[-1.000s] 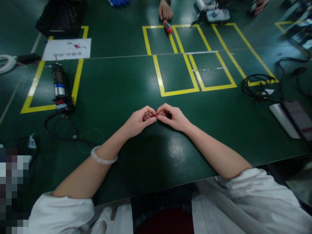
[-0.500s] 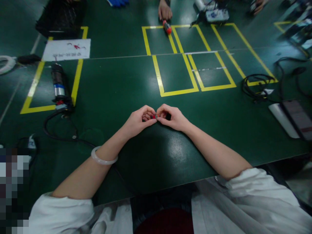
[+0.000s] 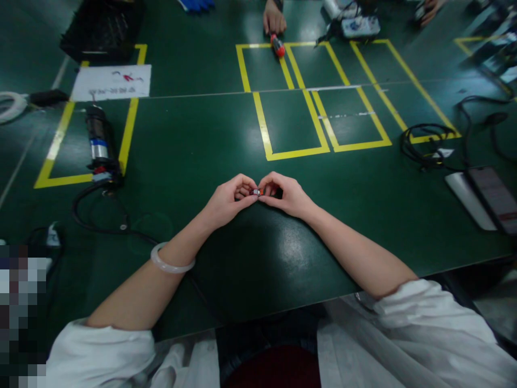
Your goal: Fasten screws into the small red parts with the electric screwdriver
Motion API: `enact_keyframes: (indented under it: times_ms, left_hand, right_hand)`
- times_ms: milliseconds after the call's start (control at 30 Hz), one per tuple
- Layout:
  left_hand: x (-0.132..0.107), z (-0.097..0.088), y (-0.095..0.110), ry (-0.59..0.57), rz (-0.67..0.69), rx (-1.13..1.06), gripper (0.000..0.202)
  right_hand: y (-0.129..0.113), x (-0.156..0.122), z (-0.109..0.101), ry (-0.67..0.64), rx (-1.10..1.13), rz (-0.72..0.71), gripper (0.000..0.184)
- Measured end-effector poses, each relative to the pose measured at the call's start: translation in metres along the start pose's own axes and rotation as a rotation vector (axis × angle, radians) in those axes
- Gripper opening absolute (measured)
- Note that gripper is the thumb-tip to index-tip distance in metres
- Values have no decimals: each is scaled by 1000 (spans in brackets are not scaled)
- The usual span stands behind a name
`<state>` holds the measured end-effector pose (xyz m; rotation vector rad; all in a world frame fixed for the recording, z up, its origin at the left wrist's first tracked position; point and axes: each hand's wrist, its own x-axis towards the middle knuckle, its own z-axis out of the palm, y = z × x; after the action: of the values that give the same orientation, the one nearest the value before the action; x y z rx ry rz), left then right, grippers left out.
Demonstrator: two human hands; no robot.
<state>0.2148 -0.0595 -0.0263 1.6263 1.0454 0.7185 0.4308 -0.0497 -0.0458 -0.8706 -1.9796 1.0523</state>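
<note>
A tiny part (image 3: 257, 192) with red, orange and silvery patches sits between my fingertips; it is too small to name its kind. My left hand (image 3: 231, 199) is closed in a pinch on its left end. From the other side my right hand (image 3: 286, 195) pinches the same part, thumb and fingers curled. The fingertips of both hands nearly meet, a little above the green table (image 3: 226, 258). How far the part reaches inside the fingers is hidden.
At left lie a corded electric screwdriver (image 3: 99, 140), a paper sheet (image 3: 111, 82) and a black bin (image 3: 100, 32). A co-worker's hand (image 3: 274, 19) touches a red-black tool (image 3: 277, 46). Coiled black cable (image 3: 426, 143) and a phone (image 3: 495, 194) lie at right.
Both hands stay in nearly the same place. The small part between the fingertips has turned slightly, now showing more of its silvery and orange surface.
</note>
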Motion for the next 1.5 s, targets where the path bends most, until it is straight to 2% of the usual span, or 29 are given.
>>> enact_keyframes:
  times_ms: [200,367,733,1067,1500]
  left_hand:
    - [0,1,1,18,-1,-14,32]
    - [0,1,2,27,10,-10,32]
    - [0,0,-2,46,89,141,25]
    - [-1,-1,2,16,84,178,24]
    - [0,-1,0,52,61,139,27]
  right_hand:
    - [0,0,1,13,-14,-39,13]
    - [-2,0,2,12,-44,-10,13]
    - [-3,0,1,30,-84,-73,14]
    - [-3,-2,1,41,-78,-73,14]
    - [-2,0,1,38,-96,-82,13]
